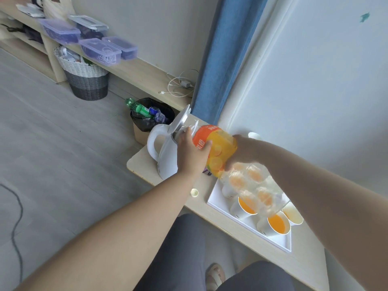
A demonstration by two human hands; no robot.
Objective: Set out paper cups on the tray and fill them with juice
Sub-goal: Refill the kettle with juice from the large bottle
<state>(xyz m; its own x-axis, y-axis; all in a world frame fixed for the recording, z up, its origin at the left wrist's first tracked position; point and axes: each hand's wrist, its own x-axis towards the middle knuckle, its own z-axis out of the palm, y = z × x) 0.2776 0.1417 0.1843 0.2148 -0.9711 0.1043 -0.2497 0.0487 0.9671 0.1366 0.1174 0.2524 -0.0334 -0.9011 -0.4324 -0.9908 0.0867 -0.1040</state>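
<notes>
A large juice bottle [218,150] with an orange label is tipped mouth-down over the white tray [247,224]. My left hand [192,152] grips its base end and my right hand [241,153] holds its middle. Several paper cups stand on the tray: one [244,206] and another [275,224] hold orange juice, and one [292,214] at the right looks pale inside. More cups show blurred through the bottle's clear neck [252,185]. The bottle's mouth is above the cup nearest the front.
A white kettle [163,150] with its lid up stands left of the tray on the wooden table [144,164]. A yellow bottle cap [194,192] lies on the table. A bin [151,118] with bottles sits behind. A blue curtain [226,59] hangs by the wall.
</notes>
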